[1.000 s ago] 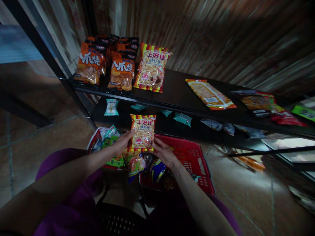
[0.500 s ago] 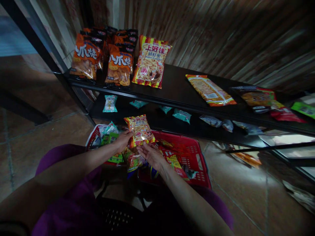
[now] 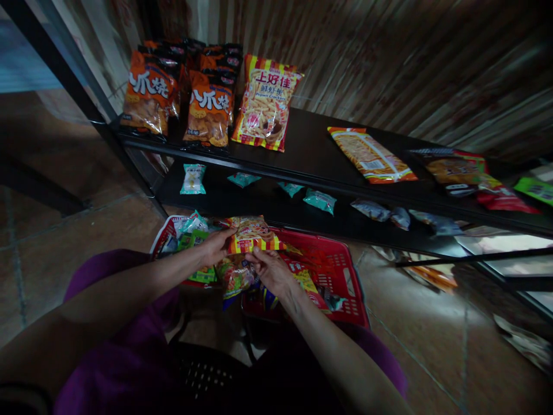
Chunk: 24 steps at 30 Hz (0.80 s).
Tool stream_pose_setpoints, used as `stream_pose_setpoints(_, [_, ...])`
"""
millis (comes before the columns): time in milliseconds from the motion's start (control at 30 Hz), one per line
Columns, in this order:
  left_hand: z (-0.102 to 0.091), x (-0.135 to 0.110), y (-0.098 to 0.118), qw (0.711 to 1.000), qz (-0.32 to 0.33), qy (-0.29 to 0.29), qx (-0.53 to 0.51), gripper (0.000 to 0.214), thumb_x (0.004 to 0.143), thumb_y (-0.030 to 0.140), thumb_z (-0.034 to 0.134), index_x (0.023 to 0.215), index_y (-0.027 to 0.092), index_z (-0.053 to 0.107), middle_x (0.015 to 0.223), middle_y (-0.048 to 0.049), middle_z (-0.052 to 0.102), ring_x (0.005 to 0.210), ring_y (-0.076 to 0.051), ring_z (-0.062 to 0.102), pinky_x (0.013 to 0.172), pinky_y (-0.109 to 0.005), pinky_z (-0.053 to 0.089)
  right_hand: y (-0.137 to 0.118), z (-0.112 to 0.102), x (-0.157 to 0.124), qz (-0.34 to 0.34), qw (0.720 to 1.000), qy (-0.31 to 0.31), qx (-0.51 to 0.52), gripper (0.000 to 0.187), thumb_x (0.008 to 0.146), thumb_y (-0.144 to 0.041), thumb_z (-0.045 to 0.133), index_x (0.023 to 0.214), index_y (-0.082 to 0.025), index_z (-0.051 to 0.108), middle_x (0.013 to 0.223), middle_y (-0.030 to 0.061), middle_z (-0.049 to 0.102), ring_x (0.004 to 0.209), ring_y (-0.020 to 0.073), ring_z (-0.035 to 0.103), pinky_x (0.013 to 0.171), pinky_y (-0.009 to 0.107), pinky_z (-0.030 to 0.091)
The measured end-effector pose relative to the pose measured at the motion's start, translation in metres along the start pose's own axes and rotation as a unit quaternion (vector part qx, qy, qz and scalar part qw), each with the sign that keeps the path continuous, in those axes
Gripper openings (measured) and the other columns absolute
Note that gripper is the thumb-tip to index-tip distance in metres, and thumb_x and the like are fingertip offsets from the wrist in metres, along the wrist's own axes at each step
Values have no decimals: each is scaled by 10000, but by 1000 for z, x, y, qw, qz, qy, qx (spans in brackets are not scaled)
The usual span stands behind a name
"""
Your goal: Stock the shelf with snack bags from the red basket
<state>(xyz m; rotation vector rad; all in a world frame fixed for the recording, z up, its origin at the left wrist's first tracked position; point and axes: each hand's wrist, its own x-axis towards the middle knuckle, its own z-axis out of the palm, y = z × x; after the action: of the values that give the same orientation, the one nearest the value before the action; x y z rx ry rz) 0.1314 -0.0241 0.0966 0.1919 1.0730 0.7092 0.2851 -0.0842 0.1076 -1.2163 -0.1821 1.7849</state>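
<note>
From here I see the small Prawn Crackers bag (image 3: 253,231) hanging between both hands, just below the front edge of the upper shelf (image 3: 311,147) and above the red basket (image 3: 355,282). The left hand (image 3: 216,248) pinches its left side; the right hand (image 3: 271,272) seems to pinch its lower edge. The bag tips well back, its long axis seemingly running away from the person. A matching standing bag (image 3: 265,106) leans beyond both grips, farther back and higher, toward the shelf's left end.
</note>
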Motion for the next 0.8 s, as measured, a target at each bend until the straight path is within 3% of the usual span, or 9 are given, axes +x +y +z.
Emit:
stream_pose_setpoints(133, [-6, 2, 1, 997, -9, -75, -6, 239, 866, 225, 553, 1035, 81, 642, 926, -140, 717, 791, -208, 687, 733, -308, 553, 3, 1, -1, -18, 999, -14, -41, 250, 483, -249, 881, 572, -158, 666, 578, 7, 694, 604, 122, 686, 462, 140, 457])
stream_pose_setpoints(233, [-7, 0, 3, 995, -23, -98, 3, 251, 872, 241, 532, 1035, 88, 647, 947, -136, 716, 834, -223, 684, 764, -329, 544, 5, -3, 2, -29, 996, -24, -86, 253, 502, -291, 870, 579, -156, 670, 587, 18, 694, 555, 108, 648, 472, 169, 454])
stream_pose_setpoints(333, [-4, -5, 10, 996, -13, -92, -8, 266, 874, 268, 524, 1042, 100, 645, 936, -131, 717, 863, -231, 681, 794, -346, 534, 6, -11, 7, -40, 988, -35, -144, 291, 500, -357, 864, 578, -157, 668, 589, 22, 692, 508, 89, 599, 497, 190, 455])
stream_pose_setpoints(567, [-6, -3, 38, 990, 98, -77, -69, 242, 876, 312, 539, 968, 122, 658, 891, -99, 724, 846, -223, 675, 802, -345, 518, -4, -22, 2, -26, 939, -65, -337, 296, 529, -429, 823, 621, -176, 698, 558, -6, 655, 522, 134, 569, 586, 293, 488])
stream_pose_setpoints(700, [-11, -2, 46, 990, 112, -31, -74, 145, 854, 233, 569, 894, 125, 657, 812, -73, 725, 789, -203, 675, 778, -321, 516, -8, -18, -4, -19, 930, -59, -362, 268, 527, -403, 820, 532, -191, 658, 537, -14, 639, 533, 141, 568, 597, 296, 495])
stream_pose_setpoints(800, [-12, -2, 46, 989, 124, -10, -81, 100, 827, 203, 599, 863, 127, 655, 803, -61, 723, 737, -183, 670, 763, -301, 510, -7, -12, -7, -54, 936, -85, -338, 223, 561, -383, 807, 594, -205, 676, 532, -26, 634, 535, 144, 572, 609, 298, 503])
